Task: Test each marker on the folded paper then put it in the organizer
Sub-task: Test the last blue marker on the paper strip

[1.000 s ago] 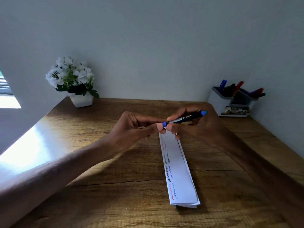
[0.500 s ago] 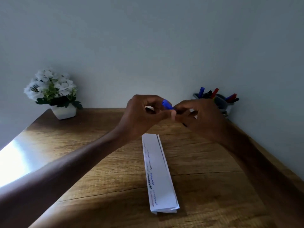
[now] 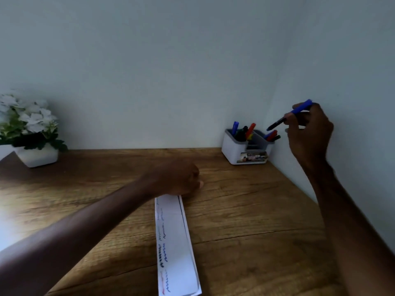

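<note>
Now right hand (image 3: 310, 135) pinches the blue marker (image 3: 299, 109) just above-right of the organizer (image 3: 232, 151), left hand (image 3: 177, 178) rests at the far end of the folded paper (image 3: 177, 242), its grip hidden from me; I fear the stored markers (image 3: 249, 131) deflect the tilted one out.

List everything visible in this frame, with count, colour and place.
folded paper: 1, white with ink squiggles, desk centre
organizer: 1, white and grey, desk's far right corner
markers in organizer: several, blue, red, black, standing in its compartments
blue-capped marker: 1, dark barrel, in the air near the organizer
flower pot: 1, white with white flowers, far left
desk: 1, brown wood
left hand: 1, rests on the paper's far end
right hand: 1, pinches the blue-capped marker
</note>
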{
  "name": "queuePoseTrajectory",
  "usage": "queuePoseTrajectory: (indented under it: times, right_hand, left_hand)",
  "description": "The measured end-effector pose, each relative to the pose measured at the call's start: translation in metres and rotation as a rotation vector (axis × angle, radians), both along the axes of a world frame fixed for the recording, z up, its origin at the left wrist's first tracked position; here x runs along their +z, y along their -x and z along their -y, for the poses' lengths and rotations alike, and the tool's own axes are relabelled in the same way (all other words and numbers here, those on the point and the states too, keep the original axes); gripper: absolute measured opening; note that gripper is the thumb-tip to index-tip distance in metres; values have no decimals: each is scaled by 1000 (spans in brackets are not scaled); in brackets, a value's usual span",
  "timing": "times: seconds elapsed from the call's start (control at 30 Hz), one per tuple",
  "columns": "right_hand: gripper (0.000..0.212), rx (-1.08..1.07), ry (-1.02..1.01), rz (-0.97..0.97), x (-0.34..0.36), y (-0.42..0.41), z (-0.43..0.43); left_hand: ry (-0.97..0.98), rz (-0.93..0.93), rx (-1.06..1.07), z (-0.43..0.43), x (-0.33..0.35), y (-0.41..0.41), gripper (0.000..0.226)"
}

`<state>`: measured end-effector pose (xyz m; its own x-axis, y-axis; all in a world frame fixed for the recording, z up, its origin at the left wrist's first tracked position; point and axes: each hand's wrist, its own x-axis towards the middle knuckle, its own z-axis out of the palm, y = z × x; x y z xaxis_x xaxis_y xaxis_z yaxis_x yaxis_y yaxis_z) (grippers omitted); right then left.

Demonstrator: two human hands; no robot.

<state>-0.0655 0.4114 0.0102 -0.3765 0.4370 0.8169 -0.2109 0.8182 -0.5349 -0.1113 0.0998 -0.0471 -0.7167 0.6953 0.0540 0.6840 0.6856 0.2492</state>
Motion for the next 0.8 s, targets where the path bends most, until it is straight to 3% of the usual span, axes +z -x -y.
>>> queuePoseTrajectory:
  times: [0.3, 0.8]
  right_hand:
    - [19, -24, -128, 261, -22, 32, -11]
    - [34, -41, -184, 319, -31, 29, -12]
  left_hand:
    - [-42, 38, 17, 0, -2, -3, 37]
    - [-29, 79, 35, -1, 2, -8, 39]
